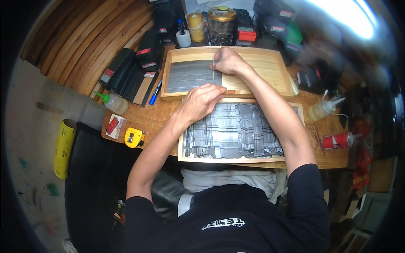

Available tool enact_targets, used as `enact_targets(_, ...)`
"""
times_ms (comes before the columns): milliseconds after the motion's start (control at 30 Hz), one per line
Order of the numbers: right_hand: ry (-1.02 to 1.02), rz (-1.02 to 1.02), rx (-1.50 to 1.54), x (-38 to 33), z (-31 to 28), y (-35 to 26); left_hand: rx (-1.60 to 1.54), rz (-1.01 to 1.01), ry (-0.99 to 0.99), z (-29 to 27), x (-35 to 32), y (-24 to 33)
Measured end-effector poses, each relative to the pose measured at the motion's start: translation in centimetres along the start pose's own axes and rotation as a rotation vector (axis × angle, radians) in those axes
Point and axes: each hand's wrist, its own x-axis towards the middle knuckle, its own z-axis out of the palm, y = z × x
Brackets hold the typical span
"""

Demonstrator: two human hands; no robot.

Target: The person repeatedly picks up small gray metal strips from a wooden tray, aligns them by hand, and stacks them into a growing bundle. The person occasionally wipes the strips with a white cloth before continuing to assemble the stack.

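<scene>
A shallow wooden tray lies at the far side of the bench. In its left part sits a flat block of thin grey strips, packed side by side. My right hand is pinched closed at the right edge of this block. A thin pale line runs down from its fingertips; I cannot make out whether it is a thread or a strip. My left hand rests on the tray's front edge with its fingers pressed together; what they hold is hidden. Nearer me, a second wooden tray holds many dark grey metal-like pieces in uneven rows.
Squeeze bottles stand left and right. A yellow tape measure and blue marker lie left; a red can lies right. Black boxes, a jar and a yellow roll line the back.
</scene>
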Motion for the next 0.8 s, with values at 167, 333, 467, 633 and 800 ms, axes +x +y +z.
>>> enact_targets(167,-0.010,0.014,0.091,-0.2,0.0,0.6,-0.007,0.031,0.037,0.1,0.2,-0.1)
enact_targets(333,-0.243,0.219,0.160,-1.4,-2.3,0.6,0.003,0.005,0.058,-0.2,-0.3,0.0)
enact_targets(467,-0.360,0.217,0.372,-2.2,-1.9,0.7,-0.020,0.017,0.067,0.1,0.0,-0.1)
enact_targets(633,-0.441,0.090,0.021,-1.4,-2.0,-0.7,-0.028,-0.033,0.067,0.0,-0.2,-0.3)
enact_targets(800,-0.356,-0.054,-0.184,0.0,1.2,-4.8,-0.007,0.022,0.082,0.0,-0.2,-0.6)
